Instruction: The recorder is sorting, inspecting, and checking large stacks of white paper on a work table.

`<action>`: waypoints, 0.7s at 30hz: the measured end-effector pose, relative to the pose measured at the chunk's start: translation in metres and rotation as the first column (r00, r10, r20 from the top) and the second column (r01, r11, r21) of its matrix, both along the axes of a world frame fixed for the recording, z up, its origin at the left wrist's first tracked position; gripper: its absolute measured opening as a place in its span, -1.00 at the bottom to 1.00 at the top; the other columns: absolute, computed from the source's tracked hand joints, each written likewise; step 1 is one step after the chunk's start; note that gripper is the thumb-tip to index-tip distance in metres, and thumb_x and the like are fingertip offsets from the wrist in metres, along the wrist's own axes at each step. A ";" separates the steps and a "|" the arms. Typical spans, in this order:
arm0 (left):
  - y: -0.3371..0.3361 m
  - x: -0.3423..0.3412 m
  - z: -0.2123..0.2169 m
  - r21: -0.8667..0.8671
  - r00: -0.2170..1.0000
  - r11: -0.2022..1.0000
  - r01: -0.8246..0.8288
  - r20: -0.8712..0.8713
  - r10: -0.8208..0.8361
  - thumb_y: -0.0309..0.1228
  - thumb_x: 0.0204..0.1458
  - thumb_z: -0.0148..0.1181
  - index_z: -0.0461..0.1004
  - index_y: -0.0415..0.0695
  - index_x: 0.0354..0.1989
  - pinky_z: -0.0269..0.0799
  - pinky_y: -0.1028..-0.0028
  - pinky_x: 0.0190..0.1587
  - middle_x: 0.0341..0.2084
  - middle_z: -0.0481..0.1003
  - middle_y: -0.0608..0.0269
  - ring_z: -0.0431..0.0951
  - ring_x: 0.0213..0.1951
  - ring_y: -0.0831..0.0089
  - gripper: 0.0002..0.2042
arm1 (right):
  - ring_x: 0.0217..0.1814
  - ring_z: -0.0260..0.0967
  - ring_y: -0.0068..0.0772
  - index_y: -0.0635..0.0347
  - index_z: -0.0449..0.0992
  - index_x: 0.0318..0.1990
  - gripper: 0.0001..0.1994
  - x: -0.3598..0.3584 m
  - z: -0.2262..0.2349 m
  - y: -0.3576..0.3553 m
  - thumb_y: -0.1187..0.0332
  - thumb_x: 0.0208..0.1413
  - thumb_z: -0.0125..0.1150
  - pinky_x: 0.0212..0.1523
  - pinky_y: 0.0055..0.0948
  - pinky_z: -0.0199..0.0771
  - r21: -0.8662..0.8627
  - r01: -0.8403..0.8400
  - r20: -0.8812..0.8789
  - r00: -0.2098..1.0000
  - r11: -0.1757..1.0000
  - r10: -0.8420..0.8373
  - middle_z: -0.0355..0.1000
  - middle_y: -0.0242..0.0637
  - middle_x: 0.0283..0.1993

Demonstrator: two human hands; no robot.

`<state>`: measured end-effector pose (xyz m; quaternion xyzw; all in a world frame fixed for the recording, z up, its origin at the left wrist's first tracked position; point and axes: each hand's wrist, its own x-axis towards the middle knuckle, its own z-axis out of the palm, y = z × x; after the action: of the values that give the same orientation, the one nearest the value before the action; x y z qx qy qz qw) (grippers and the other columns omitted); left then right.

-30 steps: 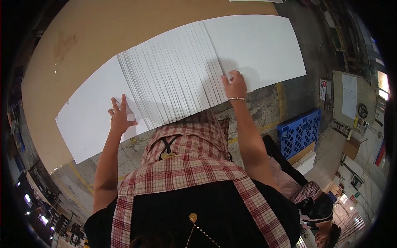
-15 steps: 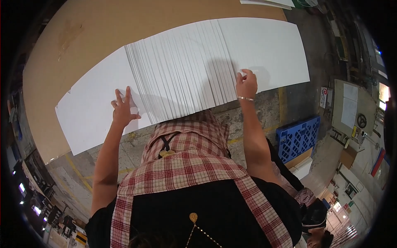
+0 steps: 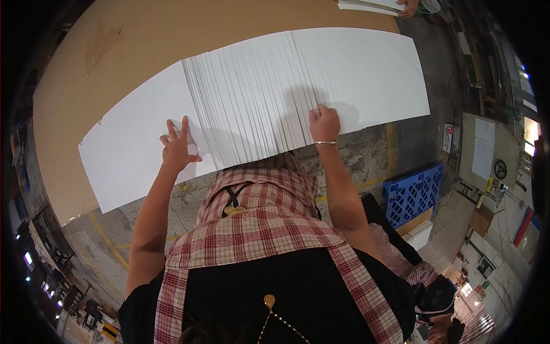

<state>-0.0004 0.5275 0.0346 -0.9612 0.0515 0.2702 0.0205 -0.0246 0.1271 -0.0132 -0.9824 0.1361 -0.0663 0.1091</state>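
A long fanned-out row of white sheets (image 3: 240, 103) lies across the brown tabletop (image 3: 63, 114), their edges overlapping in narrow steps. A wide plain sheet (image 3: 126, 137) shows at the left end, and another broad white face (image 3: 378, 69) at the right. My left hand (image 3: 177, 146) rests with its fingers spread on the left plain sheet, beside the start of the fan. Over the stepped edges right of the middle, my right hand (image 3: 325, 123) is curled closed with its fingertips down on the sheets. Whether a sheet is pinched there is hidden.
Another person's hand (image 3: 408, 8) touches a white stack (image 3: 372, 6) at the far right. A blue plastic pallet (image 3: 412, 192) stands at the right beyond the table. One more person (image 3: 438, 295) is at the lower right. Machinery (image 3: 484, 149) lines the right side.
My right hand has moved left over the fan, and faint stepped edges now show to its right. My left hand has shifted slightly right. Another person's hand has appeared at the far stack.
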 end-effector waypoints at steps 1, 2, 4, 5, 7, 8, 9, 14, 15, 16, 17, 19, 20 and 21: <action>0.000 -0.001 0.000 0.004 1.000 1.000 0.000 -0.008 0.000 -0.19 -0.60 0.58 -0.38 0.26 0.36 0.55 0.11 -0.20 0.31 -0.30 -0.27 0.13 0.08 -0.45 0.34 | -0.42 0.36 -0.20 0.23 0.52 -0.31 -0.72 0.005 0.006 -0.004 0.19 -0.05 0.28 -0.36 -0.31 0.42 0.307 0.091 -0.010 0.996 0.947 -0.092 0.40 -0.18 -0.44; 0.000 -0.001 -0.001 0.007 1.000 1.000 -0.008 -0.008 0.008 -0.19 -0.60 0.58 -0.38 0.26 0.36 0.55 0.11 -0.20 0.31 -0.30 -0.27 0.13 0.08 -0.45 0.34 | -0.56 0.31 -0.28 0.26 0.51 -0.44 -0.71 0.009 0.009 -0.009 0.16 -0.05 0.28 -0.45 -0.33 0.37 0.583 0.171 -0.050 0.983 0.795 -0.175 0.37 -0.21 -0.58; -0.003 0.002 -0.001 0.042 0.999 0.999 -0.001 -0.033 0.002 -0.16 -0.60 0.58 -0.39 0.25 0.36 0.54 0.10 -0.19 0.31 -0.30 -0.27 0.11 0.09 -0.46 0.34 | -0.62 0.19 -0.36 0.27 0.45 -0.54 -0.65 0.010 0.003 -0.027 0.12 -0.05 0.29 -0.52 -0.33 0.28 0.641 0.240 -0.254 0.963 0.729 -0.094 0.28 -0.25 -0.67; -0.003 0.001 0.000 0.042 0.999 0.999 -0.001 -0.036 0.003 -0.16 -0.60 0.58 -0.39 0.25 0.36 0.54 0.10 -0.19 0.31 -0.30 -0.27 0.11 0.09 -0.46 0.34 | -0.69 0.06 -0.44 0.29 0.38 -0.65 -0.58 0.010 -0.004 -0.033 0.09 -0.05 0.29 -0.58 -0.34 0.19 0.678 0.321 -0.436 0.900 0.661 0.011 0.19 -0.29 -0.76; -0.005 0.003 0.002 0.023 0.999 1.000 -0.007 -0.046 0.008 -0.17 -0.59 0.58 -0.40 0.25 0.36 0.54 0.09 -0.17 0.31 -0.30 -0.27 0.10 0.10 -0.46 0.34 | -0.65 -0.05 -0.52 0.29 0.28 -0.71 -0.50 0.008 -0.026 -0.039 0.06 -0.05 0.30 -0.60 -0.33 0.09 0.702 0.344 -0.421 0.906 0.623 -0.025 0.12 -0.32 -0.76; -0.005 0.003 0.001 0.025 0.999 1.000 -0.011 -0.048 0.012 -0.17 -0.59 0.58 -0.40 0.25 0.36 0.54 0.09 -0.17 0.31 -0.30 -0.27 0.10 0.10 -0.46 0.34 | -0.66 -0.04 -0.51 0.29 0.28 -0.71 -0.50 0.009 -0.029 -0.041 0.05 -0.05 0.29 -0.60 -0.32 0.10 0.655 0.318 -0.425 0.905 0.685 -0.013 0.11 -0.31 -0.76; -0.006 0.002 0.000 0.027 0.999 1.000 -0.006 -0.037 0.007 -0.18 -0.59 0.58 -0.39 0.26 0.36 0.53 0.08 -0.15 0.31 -0.30 -0.26 0.08 0.11 -0.47 0.33 | -0.67 -0.02 -0.50 0.30 0.29 -0.72 -0.50 0.009 -0.029 -0.041 0.05 -0.05 0.29 -0.60 -0.32 0.11 0.603 0.290 -0.431 0.902 0.743 -0.002 0.11 -0.30 -0.77; -0.003 -0.001 0.001 0.009 0.999 0.999 -0.030 -0.027 0.031 -0.23 -0.58 0.58 -0.38 0.29 0.36 0.51 0.05 -0.12 0.32 -0.33 -0.24 0.06 0.12 -0.49 0.32 | -0.69 0.01 -0.43 0.32 0.28 -0.73 -0.48 0.013 -0.020 -0.032 0.05 -0.05 0.29 -0.60 -0.28 0.14 0.583 0.250 -0.416 0.909 0.773 0.020 0.14 -0.25 -0.77; -0.002 0.001 0.003 -0.004 0.999 0.999 -0.039 -0.034 0.039 -0.23 -0.58 0.58 -0.37 0.30 0.36 0.51 0.04 -0.11 0.32 -0.33 -0.23 0.06 0.12 -0.49 0.32 | -0.69 0.03 -0.41 0.33 0.28 -0.72 -0.49 0.014 -0.017 -0.030 0.06 -0.06 0.29 -0.60 -0.27 0.15 0.560 0.242 -0.427 0.904 0.792 0.026 0.16 -0.23 -0.77; -0.002 0.002 0.004 -0.017 0.998 0.999 -0.047 -0.041 0.046 -0.24 -0.58 0.58 -0.36 0.31 0.36 0.51 0.04 -0.11 0.32 -0.33 -0.22 0.05 0.12 -0.50 0.31 | -0.69 0.03 -0.41 0.33 0.28 -0.72 -0.49 0.013 -0.018 -0.029 0.06 -0.06 0.29 -0.60 -0.27 0.15 0.559 0.243 -0.428 0.904 0.793 0.024 0.16 -0.23 -0.77; -0.001 0.002 0.004 -0.019 0.998 0.999 -0.045 -0.041 0.044 -0.24 -0.58 0.58 -0.36 0.31 0.36 0.51 0.04 -0.11 0.32 -0.33 -0.22 0.05 0.12 -0.50 0.31 | -0.70 0.03 -0.42 0.34 0.32 -0.71 -0.50 0.011 -0.022 -0.030 0.06 -0.04 0.28 -0.60 -0.30 0.14 0.553 0.242 -0.431 0.902 0.798 0.025 0.17 -0.25 -0.78; 0.001 0.001 0.002 -0.005 0.998 0.999 -0.052 -0.035 0.052 -0.24 -0.59 0.58 -0.36 0.31 0.36 0.51 0.04 -0.12 0.32 -0.33 -0.22 0.05 0.12 -0.50 0.32 | -0.70 0.03 -0.43 0.35 0.36 -0.69 -0.51 0.018 -0.009 -0.022 0.06 -0.03 0.26 -0.61 -0.32 0.13 0.549 0.233 -0.432 0.901 0.803 0.034 0.18 -0.28 -0.78; 0.001 0.001 0.002 -0.003 0.998 0.999 -0.054 -0.033 0.054 -0.24 -0.59 0.58 -0.36 0.31 0.36 0.51 0.04 -0.12 0.32 -0.33 -0.22 0.05 0.12 -0.50 0.32 | -0.61 0.18 -0.30 0.32 0.38 -0.63 -0.58 0.022 -0.002 -0.020 0.10 -0.04 0.27 -0.52 -0.26 0.22 0.458 0.207 -0.462 0.886 0.865 0.033 0.27 -0.17 -0.68; 0.002 0.000 0.002 -0.013 0.998 0.998 -0.056 -0.040 0.056 -0.25 -0.59 0.58 -0.36 0.31 0.36 0.51 0.04 -0.13 0.32 -0.34 -0.22 0.05 0.12 -0.50 0.32 | -0.52 0.33 -0.16 0.30 0.41 -0.57 -0.65 0.022 0.009 -0.014 0.15 -0.05 0.28 -0.44 -0.19 0.31 0.361 0.178 -0.494 0.869 0.915 0.025 0.37 -0.07 -0.57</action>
<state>-0.0003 0.5298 0.0368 -0.9568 0.0269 0.2895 0.0052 -0.0030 0.1131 -0.0046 -0.9181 0.2094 0.2084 0.2644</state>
